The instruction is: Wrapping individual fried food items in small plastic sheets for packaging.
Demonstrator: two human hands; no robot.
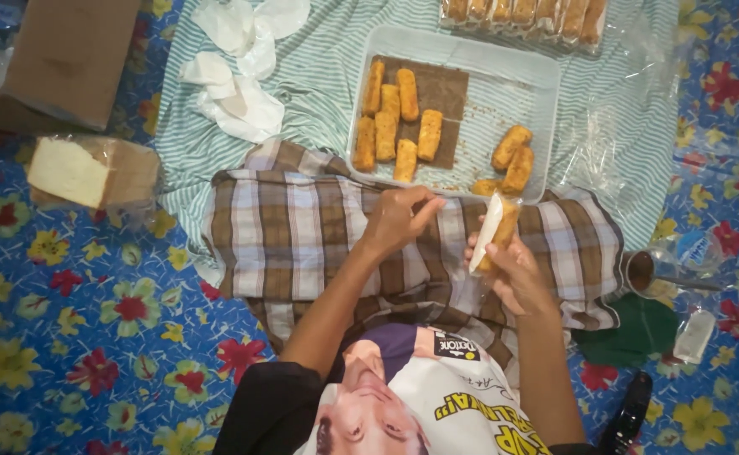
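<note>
Head view: right hand (511, 268) around, seemingly, bagged fritter (496, 229)

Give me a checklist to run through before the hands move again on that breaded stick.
1. Right hand grips the breaded stick in its clear wrapper: ok.
2. Left hand free, fingers pinched, holding nothing visible: ok.
3. Wrapper fully closed around the stick: cannot tell.
4. More sticks left in the clear tray: ok, about ten.
5. Wrapped sticks in a row at the top edge: ok.
6. Checked cloth under the hands flat: not ok, rumpled.
</note>
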